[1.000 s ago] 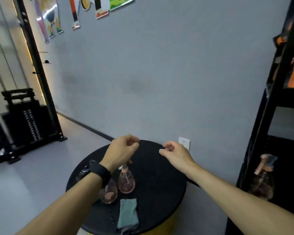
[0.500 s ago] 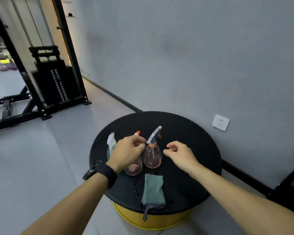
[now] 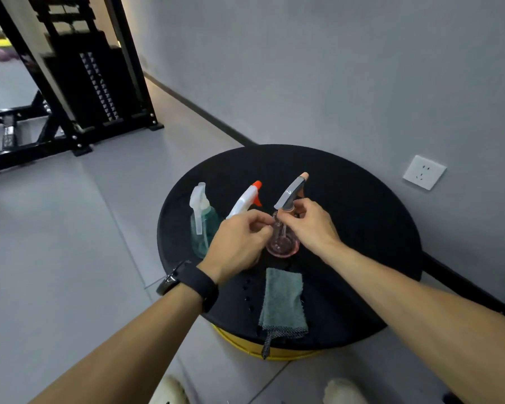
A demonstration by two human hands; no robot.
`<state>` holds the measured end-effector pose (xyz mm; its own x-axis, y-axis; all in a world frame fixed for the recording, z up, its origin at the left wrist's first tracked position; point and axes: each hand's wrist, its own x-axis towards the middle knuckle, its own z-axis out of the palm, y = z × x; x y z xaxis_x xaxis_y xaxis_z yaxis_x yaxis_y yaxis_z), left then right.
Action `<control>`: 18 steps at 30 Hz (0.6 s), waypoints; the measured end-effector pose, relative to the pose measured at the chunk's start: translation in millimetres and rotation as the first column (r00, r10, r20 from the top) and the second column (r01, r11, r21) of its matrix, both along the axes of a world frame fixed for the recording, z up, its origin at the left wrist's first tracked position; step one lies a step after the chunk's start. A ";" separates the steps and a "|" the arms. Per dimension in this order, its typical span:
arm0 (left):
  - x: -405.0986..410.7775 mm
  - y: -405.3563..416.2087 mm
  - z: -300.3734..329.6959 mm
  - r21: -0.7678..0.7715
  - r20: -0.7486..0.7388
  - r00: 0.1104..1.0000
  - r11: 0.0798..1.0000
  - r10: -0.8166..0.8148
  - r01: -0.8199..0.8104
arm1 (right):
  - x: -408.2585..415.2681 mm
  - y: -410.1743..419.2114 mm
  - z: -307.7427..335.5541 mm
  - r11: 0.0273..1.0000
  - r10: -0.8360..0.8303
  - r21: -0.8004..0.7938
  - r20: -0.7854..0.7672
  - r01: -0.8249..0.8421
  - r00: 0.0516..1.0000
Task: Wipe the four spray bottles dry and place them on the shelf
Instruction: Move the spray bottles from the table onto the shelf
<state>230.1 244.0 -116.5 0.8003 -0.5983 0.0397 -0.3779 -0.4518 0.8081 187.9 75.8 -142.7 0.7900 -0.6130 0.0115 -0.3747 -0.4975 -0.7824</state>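
Three spray bottles stand on a round black table (image 3: 362, 228). A teal bottle with a clear trigger (image 3: 203, 225) is at the left. A bottle with a white and orange trigger head (image 3: 247, 199) is in the middle, its body hidden behind my left hand (image 3: 239, 243). A pink bottle with a grey trigger (image 3: 283, 243) stands at the right. My right hand (image 3: 309, 225) grips the pink bottle's neck under the trigger. My left hand's curled fingertips touch the same neck from the left. A folded green cloth (image 3: 283, 298) lies at the table's near edge.
The table sits on a yellow base (image 3: 274, 349) against a grey wall with a white socket (image 3: 424, 172). A black weight machine (image 3: 70, 83) stands at the far left. Water drops dot the table next to the cloth. My shoes (image 3: 169, 392) show at the bottom.
The view has tilted down and closer to the table; the shelf has left the frame. Both hands have closed in on the pink bottle, and my right hand has taken hold of its neck.
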 end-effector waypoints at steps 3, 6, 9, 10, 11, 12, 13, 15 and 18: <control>3.9 -4.1 -0.6 0.004 0.013 1.000 1.000 -0.003 0.003 | 5.7 1.3 -4.5 1.000 -0.006 -0.005 0.004 0.006 1.000; 4.9 -4.7 -2.9 0.006 0.012 1.000 1.000 -0.008 0.008 | 8.3 3.0 -6.3 1.000 -0.015 -0.023 0.024 0.015 1.000; 4.2 -2.1 -4.5 0.017 -0.006 1.000 1.000 -0.008 0.008 | 8.1 3.2 -6.8 0.999 -0.016 -0.027 0.046 0.017 0.999; 4.2 -0.7 -3.8 0.024 -0.011 1.000 1.000 -0.006 0.006 | 7.6 3.5 -6.3 0.999 -0.013 -0.030 0.045 0.014 0.999; 4.0 0.4 -2.4 0.029 -0.011 1.000 1.000 -0.004 0.004 | 6.9 3.9 -5.5 0.999 -0.008 -0.036 0.042 0.010 0.999; 3.4 1.5 -0.3 0.032 -0.009 1.000 0.999 -0.004 0.004 | 6.1 4.0 -4.5 0.999 -0.005 -0.044 0.039 0.007 0.999; 2.7 2.4 2.3 0.032 -0.007 1.000 0.999 -0.004 0.004 | 5.2 4.4 -3.3 0.999 -0.006 -0.049 0.038 0.008 0.999; 1.3 3.9 8.8 0.027 0.005 1.000 1.000 -0.001 0.001 | 1.8 4.5 0.8 0.999 -0.020 -0.044 0.051 0.022 0.999; -1.7 4.9 21.6 0.034 0.040 0.999 0.999 -0.015 0.014 | -6.9 1.9 13.8 0.999 -0.029 -0.036 0.070 0.032 0.997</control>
